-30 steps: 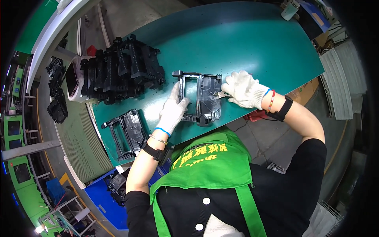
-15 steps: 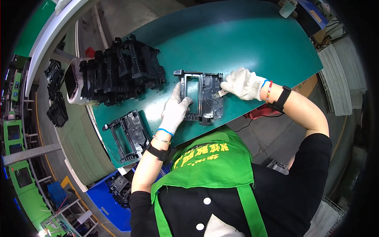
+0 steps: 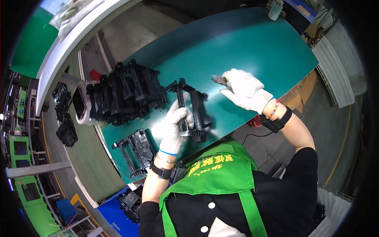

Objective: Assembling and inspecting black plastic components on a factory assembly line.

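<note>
My left hand [image 3: 170, 128], in a white knit glove, is closed round one bar of a black plastic frame [image 3: 198, 112]. The frame is tilted up on edge near the table's front side, its far side somewhat blurred. To the right, my gloved right hand [image 3: 245, 90] is closed round a small pair of nippers [image 3: 219, 80]. Their short metal jaws point left, apart from the frame; the handles are hidden in the palm. A second black frame [image 3: 138, 152] lies flat at the table's left corner, beside my left wrist.
A tight row of black plastic frames [image 3: 126, 93] stands on the green table [image 3: 221, 43] at left, with a phone [image 3: 79, 100] in a pale holder beside it. A bottle [image 3: 275, 10] stands at the far right corner. Below the left edge sits a blue bin [image 3: 114, 211] holding black parts.
The left hand has tipped the frame from lying flat to tilted on edge. My right hand has drawn the nippers off the frame, and their jaws now point left above the table.
</note>
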Demonstrator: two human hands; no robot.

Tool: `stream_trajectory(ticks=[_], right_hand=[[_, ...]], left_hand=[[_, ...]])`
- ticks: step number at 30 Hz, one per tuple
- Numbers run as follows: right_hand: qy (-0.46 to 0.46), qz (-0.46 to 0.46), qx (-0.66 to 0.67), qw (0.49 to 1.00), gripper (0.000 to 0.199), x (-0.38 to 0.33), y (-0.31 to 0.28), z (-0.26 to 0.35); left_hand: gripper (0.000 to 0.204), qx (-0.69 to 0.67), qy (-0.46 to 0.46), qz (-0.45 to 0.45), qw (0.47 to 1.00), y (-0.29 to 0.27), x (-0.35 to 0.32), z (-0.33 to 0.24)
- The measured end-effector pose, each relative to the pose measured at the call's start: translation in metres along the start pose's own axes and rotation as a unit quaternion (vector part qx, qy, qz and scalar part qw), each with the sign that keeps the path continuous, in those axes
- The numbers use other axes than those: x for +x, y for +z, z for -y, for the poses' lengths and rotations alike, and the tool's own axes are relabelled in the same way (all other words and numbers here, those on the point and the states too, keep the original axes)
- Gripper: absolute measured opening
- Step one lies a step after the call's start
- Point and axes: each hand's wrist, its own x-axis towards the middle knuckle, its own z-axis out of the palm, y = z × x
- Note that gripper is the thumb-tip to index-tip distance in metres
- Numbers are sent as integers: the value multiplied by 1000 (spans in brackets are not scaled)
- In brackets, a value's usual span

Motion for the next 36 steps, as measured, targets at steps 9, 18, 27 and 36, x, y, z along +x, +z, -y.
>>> stream_trajectory(ticks=[9, 18, 27, 36], right_hand=[[-78, -32, -48, 995, 32, 17, -16, 23], [-18, 31, -52, 998, 33, 16, 11, 10], [235, 146, 238, 931, 38, -17, 16, -31], [364, 118, 563, 732, 45, -96, 56, -19]], left_hand=[[64, 307, 96, -54, 945, 36, 10, 20], [72, 347, 69, -26, 935, 38, 16, 27], [72, 514, 61, -8, 856, 54, 20, 33], [76, 773, 54, 88, 625, 68, 48, 67]])
